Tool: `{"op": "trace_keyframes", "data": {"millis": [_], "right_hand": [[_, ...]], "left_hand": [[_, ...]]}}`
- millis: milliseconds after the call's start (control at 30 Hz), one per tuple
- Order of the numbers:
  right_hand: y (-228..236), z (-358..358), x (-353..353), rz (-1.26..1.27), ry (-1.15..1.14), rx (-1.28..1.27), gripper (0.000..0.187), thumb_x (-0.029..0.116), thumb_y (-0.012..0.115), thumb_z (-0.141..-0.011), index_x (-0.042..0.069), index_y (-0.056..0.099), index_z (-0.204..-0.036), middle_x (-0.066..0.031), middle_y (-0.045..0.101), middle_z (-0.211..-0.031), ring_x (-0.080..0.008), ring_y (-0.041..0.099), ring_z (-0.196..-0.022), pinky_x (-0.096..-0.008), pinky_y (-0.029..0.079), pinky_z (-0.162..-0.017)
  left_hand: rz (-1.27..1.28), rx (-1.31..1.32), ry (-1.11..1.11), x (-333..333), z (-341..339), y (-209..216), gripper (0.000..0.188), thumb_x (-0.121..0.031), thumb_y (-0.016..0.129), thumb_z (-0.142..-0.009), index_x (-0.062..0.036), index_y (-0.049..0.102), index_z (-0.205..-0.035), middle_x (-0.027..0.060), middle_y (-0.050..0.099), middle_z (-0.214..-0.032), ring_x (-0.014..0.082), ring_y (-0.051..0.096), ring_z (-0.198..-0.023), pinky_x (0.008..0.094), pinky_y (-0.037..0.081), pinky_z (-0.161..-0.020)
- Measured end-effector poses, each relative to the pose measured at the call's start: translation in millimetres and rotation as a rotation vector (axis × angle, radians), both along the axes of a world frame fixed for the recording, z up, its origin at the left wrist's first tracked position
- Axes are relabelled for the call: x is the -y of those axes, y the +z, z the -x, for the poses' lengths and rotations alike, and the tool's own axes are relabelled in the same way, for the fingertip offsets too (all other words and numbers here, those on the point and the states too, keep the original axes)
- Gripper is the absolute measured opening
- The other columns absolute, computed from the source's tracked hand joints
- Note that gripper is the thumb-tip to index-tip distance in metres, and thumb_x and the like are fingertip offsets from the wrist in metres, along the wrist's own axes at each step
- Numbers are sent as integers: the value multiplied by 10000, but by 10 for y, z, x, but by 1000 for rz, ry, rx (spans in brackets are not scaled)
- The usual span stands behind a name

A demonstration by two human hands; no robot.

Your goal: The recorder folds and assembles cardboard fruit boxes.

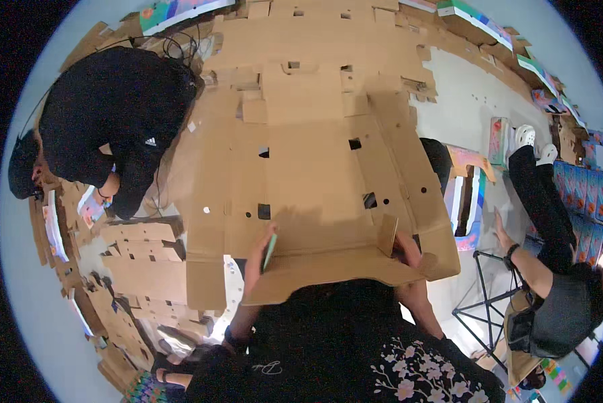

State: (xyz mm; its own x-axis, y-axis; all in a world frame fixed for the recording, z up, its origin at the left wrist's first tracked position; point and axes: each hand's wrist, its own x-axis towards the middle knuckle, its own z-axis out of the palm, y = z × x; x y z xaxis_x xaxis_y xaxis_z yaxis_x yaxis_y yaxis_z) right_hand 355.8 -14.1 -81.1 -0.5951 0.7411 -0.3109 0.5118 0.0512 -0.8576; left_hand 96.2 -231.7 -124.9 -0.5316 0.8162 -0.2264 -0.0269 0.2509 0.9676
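Observation:
A large brown die-cut cardboard sheet [318, 174] lies in front of me, its near edge raised and bent toward my body. My left hand [256, 255] is at the near left part of this sheet, fingers pointing away and pressed along a small upright flap with a pale green edge [270, 251]. At the near right, my right hand [407, 250] holds the folded edge beside a small upright brown flap [386, 234]. Some of its fingers are hidden by the cardboard. Square cut-outs and small round holes show in the sheet.
More flat cardboard [335, 40] lies beyond the sheet. A person in black [117, 121] bends over at the left, near stacked cardboard pieces [147, 262]. Another person [563, 312] sits at the right beside a black metal frame [487, 305]. Colourful boxes [580, 191] stand at the far right.

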Motion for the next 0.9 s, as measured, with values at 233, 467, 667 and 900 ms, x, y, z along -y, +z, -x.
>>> {"op": "trace_keyframes", "data": {"millis": [233,467,667,900], "right_hand": [[-133,-590,513,-43,-161,32,317,44,609,-866,-1,604,-1180,-145,653,-1012,-252,616,-869,-352,496,-764],[-567,-1087,130,28,-517,-16,414,65,569,-862,-38,544,-1262,-144,647,-1158,-214,610,-1048,-353,482,-911],[-471,-554,-444,16,-257,-183,778,191,698,-866,-2,296,-1503,-149,445,-1450,-248,473,-1302,-383,384,-1084],[-20,159,-516,-17,-136,-314,897,179,793,-786,18,294,-1514,-153,394,-1492,-284,394,-1372,-427,305,-1146]], "left_hand": [[-25,-39,-59,-68,174,-12,756,-181,818,-769,-44,450,-1414,180,431,-1474,299,395,-1400,408,325,-1149],[-68,161,-5,-12,166,-122,813,-244,866,-733,-30,456,-1402,176,443,-1449,294,413,-1383,410,320,-1157],[-123,90,-76,8,240,-146,793,-239,864,-733,-27,472,-1389,176,446,-1448,280,426,-1375,408,334,-1152],[-56,0,-130,-2,209,-68,721,-197,833,-756,-27,501,-1373,169,461,-1450,281,434,-1366,400,349,-1135]]}}
